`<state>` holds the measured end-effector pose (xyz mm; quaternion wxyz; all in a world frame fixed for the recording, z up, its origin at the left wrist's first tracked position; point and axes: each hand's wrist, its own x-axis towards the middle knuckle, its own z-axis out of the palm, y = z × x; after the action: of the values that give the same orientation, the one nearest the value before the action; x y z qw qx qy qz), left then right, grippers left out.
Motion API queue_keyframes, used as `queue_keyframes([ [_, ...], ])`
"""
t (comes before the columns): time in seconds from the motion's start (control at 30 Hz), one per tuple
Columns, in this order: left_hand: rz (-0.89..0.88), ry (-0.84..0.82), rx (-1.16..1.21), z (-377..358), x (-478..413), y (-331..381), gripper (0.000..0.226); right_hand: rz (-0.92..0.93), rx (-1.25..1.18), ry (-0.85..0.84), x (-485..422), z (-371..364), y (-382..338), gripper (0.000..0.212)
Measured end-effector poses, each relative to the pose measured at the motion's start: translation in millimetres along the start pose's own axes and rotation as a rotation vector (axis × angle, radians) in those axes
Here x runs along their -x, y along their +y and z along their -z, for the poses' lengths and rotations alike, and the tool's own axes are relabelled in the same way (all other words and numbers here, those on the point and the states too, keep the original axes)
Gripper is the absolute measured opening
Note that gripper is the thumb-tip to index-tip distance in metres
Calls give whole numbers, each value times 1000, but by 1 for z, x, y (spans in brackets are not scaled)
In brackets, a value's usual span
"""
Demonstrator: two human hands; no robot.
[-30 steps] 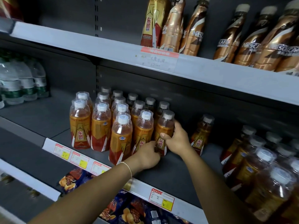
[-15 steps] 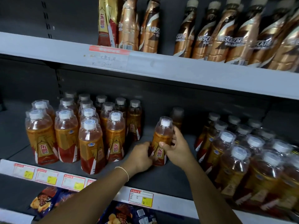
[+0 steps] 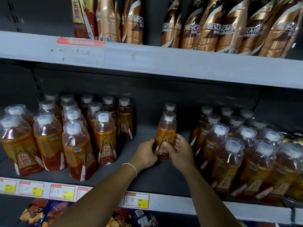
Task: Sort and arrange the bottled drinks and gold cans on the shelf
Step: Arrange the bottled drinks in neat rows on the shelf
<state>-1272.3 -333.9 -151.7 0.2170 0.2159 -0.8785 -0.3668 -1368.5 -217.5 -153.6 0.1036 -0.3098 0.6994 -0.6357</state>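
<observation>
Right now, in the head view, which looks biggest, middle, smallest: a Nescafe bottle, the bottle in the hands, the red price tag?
Nescafe bottle and held bottle look alike; the Nescafe's top is cut off.
Smallest: red price tag.

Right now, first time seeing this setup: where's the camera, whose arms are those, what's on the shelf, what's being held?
No machine here: a person works with bare hands. The single picture comes from a wide-angle camera worn on their head, looking forward and down, which is why both arms enter from the bottom edge. The left hand and right hand both grip the lower part of one amber bottle, held upright in the gap on the middle shelf. A second bottle of the same kind stands right behind it. The left cluster and right cluster are the same capped drink. Gold can tops peek out at the far right. The shelf above holds gold coffee bottles. Price tags line the shelf edge, and snack bags lie below.
</observation>
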Motion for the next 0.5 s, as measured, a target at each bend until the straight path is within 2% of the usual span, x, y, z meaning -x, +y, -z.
queue_keyframes([
  [0.5, -29, -37, 11, -6, -14, -4, 53, 31, -53, 48, -6, -7, 14, 45],
])
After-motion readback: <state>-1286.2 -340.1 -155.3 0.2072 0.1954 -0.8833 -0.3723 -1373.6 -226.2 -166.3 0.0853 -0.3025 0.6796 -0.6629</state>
